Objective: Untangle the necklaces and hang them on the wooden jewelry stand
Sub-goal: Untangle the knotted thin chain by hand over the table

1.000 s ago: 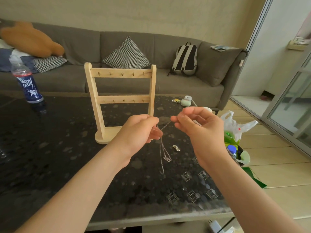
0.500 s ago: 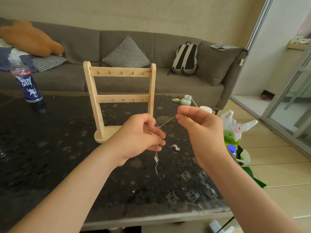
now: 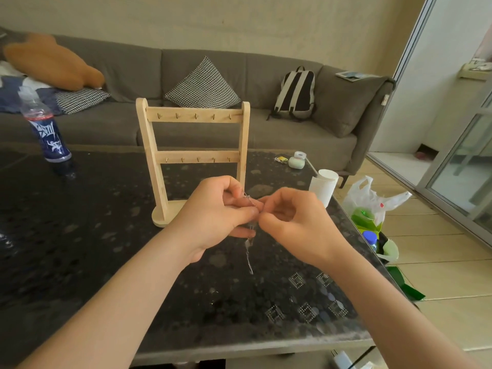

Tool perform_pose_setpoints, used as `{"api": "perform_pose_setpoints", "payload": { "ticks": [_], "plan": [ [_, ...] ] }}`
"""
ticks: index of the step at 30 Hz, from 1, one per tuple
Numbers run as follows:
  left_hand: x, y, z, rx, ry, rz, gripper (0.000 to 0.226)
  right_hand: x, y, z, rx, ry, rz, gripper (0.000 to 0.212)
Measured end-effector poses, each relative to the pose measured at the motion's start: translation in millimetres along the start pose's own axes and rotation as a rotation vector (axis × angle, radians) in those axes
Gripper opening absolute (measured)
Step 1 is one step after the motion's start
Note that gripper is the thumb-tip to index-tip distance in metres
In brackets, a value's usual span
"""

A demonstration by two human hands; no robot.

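Note:
A thin silver necklace chain (image 3: 249, 251) dangles between my hands above the dark stone table (image 3: 80, 249), its pendant hanging low. My left hand (image 3: 215, 211) holds the chain with curled fingers, and a short stretch of chain runs over its fingertips. My right hand (image 3: 292, 219) pinches the same chain right beside the left fingertips. Just behind my hands stands the wooden jewelry stand (image 3: 194, 155), with two rows of small hooks that carry nothing.
A blue-labelled water bottle (image 3: 45, 129) stands at the table's far left. A white paper cup (image 3: 323, 189) and a small mint case (image 3: 296, 161) sit at the far right. A plastic bag (image 3: 372, 206) lies on the floor past the right edge. A grey sofa runs behind.
My hands have come together: the right hand moved left and down until its fingertips meet the left hand's. The taut stretch of chain between them has closed up.

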State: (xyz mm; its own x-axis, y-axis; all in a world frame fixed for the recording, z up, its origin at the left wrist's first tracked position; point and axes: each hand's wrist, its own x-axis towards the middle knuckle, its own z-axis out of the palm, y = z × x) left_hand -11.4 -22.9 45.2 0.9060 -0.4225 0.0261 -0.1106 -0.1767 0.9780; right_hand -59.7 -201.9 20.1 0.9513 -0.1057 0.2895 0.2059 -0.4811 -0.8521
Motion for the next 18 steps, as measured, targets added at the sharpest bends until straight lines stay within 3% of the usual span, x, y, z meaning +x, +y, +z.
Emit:
{"api": "perform_pose_setpoints", "payload": {
  "ticks": [5,11,18],
  "plan": [
    [1.8,-4.0,1.4,-0.014,0.067,-0.029,0.029,-1.0,-2.4,-0.3,-0.129,-0.017,-0.067,0.01],
    [5.2,-5.5,4.3,-0.036,0.181,-0.074,0.03,-5.8,-9.8,-0.3,-0.297,-0.057,-0.12,0.038],
    [8.2,-6.6,7.0,-0.124,0.26,-0.112,0.032,-3.1,-4.2,1.6,-0.326,-0.048,-0.18,0.015]
  ]
}}
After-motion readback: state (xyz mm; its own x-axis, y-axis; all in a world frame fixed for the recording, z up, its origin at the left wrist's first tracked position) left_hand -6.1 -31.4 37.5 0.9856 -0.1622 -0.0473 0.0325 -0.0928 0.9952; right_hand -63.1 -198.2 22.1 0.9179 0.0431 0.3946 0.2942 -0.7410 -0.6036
